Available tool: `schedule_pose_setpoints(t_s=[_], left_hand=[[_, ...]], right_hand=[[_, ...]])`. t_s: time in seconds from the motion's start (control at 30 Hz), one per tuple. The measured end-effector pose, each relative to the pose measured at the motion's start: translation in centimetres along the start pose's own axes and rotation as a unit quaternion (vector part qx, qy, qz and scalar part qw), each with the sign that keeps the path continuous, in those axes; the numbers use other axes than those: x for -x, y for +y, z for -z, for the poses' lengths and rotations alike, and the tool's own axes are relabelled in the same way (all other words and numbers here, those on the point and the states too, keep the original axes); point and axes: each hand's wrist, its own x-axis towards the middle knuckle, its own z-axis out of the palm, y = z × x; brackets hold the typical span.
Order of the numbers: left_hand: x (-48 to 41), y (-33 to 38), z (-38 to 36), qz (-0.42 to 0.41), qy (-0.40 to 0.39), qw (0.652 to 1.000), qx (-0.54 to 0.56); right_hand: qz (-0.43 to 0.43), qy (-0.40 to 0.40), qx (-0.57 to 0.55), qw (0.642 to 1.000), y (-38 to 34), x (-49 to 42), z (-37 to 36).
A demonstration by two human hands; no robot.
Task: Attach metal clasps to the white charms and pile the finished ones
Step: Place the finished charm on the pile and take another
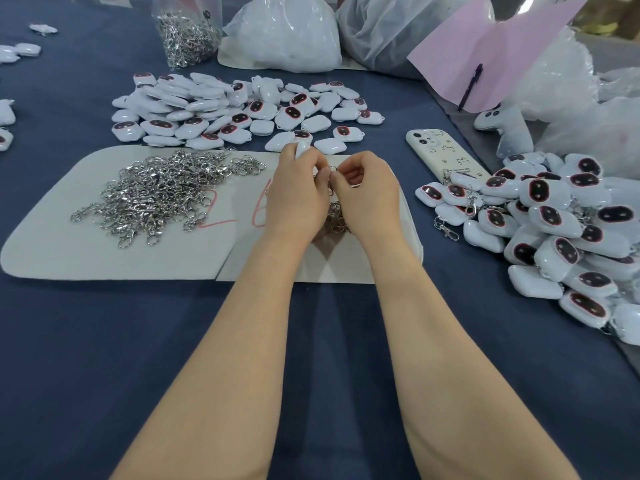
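My left hand (298,195) holds a white charm (304,147) whose top shows above its fingers. My right hand (367,192) pinches a metal clasp (332,171) by its ring, right beside the left fingertips. The clasp's chain hangs down between both hands. Loose clasps (162,192) lie heaped on a white sheet (62,244) to the left. Bare white charms (221,109) are spread behind the hands. A pile of charms with clasps (554,233) lies at the right.
A phone (440,154) in a white case lies right of the hands. A clear bag of clasps (187,36) and white plastic bags (287,32) stand at the back. A pink folder (485,57) with a pen leans at the back right. Blue cloth (104,341) covers the table.
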Motion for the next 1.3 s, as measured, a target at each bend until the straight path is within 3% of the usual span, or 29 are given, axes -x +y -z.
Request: schedule_pose_setpoints(t_s=[0.4,0.87,1.3], left_hand=[[0.11,0.36,-0.08,0.02,0.031,0.999,-0.002],[-0.03,-0.07,-0.36,-0.019,0.01,0.999,0.042],[0.36,0.49,0.26,-0.007,-0.008,1.0,-0.017]], right_hand=[[0.017,-0.018,-0.029,0.999,-0.2,0.31,-0.28],[0.035,-0.001,-0.086,0.996,0.01,0.21,0.56],[0.101,0.018,0.017,0.995,-0.38,0.66,0.18]])
